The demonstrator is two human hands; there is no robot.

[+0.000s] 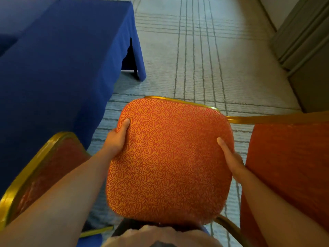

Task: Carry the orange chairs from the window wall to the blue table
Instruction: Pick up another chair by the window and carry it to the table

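Note:
An orange chair (169, 161) with a swirl-patterned seat cushion and gold frame fills the middle of the view, held in front of my body above the carpet. My left hand (118, 138) grips the cushion's left edge, thumb on top. On the cushion's right edge, my right hand (230, 157) grips the same way. The blue table (58, 56), draped in a blue cloth, stands to the left and ahead. Its near corner is close to the chair.
A second orange chair (51, 168) with a gold frame stands at lower left beside the table. Another orange chair (292, 166) is at the right edge. Striped grey carpet (199, 56) stretches ahead. A grey wall panel (306, 43) runs along the upper right.

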